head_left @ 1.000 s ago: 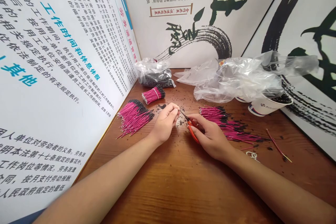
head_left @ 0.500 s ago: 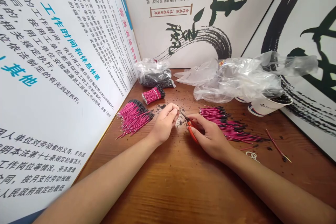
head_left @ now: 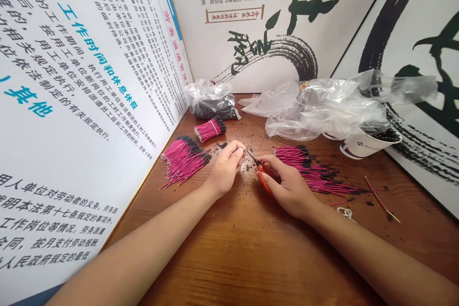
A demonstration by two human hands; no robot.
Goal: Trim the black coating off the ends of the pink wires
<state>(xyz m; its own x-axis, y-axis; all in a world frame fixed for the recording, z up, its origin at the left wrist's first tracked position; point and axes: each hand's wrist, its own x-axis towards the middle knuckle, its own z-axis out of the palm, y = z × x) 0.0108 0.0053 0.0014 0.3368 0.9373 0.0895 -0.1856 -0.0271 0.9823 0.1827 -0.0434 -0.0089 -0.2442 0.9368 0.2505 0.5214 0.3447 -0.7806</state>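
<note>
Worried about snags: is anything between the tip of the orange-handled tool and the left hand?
Nothing visible is: the orange-handled tool in the right hand points at the left hand, tip close by its fingertips. Whatever they pinch is too small to make out.

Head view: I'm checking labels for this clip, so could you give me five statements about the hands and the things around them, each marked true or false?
1. The right hand holds an orange-handled tool. True.
2. The left hand is spread wide open. False: its fingers are drawn together near the tool's tip.
3. A white band goes around the small wire bundle. True.
4. The left pile of wires is blue. False: the wires are pink with black ends.
5. The front paper cup lies on its side. False: it stands upright.
</note>
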